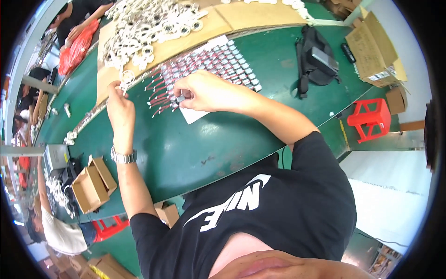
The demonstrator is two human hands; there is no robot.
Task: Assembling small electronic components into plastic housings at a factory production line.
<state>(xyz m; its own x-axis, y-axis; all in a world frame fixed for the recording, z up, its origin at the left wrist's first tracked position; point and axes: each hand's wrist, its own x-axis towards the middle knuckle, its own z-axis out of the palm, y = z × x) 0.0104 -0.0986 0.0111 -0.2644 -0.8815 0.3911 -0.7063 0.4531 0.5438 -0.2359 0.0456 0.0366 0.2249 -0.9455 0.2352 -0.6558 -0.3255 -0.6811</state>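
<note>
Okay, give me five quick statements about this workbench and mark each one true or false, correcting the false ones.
1. The left hand holds a white part. True.
2. The metal band is on the right wrist. False: it is on the left wrist.
3. The right hand pinches a small grey piece. True.
4. The stool at the picture's right is blue. False: it is red.
5. The black bag lies on the green table. True.

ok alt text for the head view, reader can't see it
A person's left hand holds a white part and the right hand pinches a grey piece by rows of wired pieces on a green table; white parts lie heaped beyond.
</note>
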